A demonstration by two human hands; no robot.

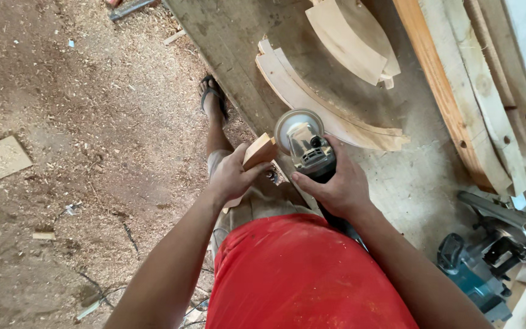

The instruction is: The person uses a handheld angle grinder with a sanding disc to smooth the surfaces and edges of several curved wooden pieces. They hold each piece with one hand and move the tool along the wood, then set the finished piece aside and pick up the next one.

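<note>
- Left hand (231, 176) grips a small wooden block (259, 150), its end offered to the sanding disc.
- Right hand (335, 186) wraps the angle grinder (304, 145), steadied over the worktop (238, 55).

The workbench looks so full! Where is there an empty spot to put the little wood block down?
Bare bench lies just right of the right hand, between the curved wood pieces and the blue power tool. Another bare strip runs along the bench's left edge. The right side is crowded with stacked planks. The left hand holds the wood block.
</note>
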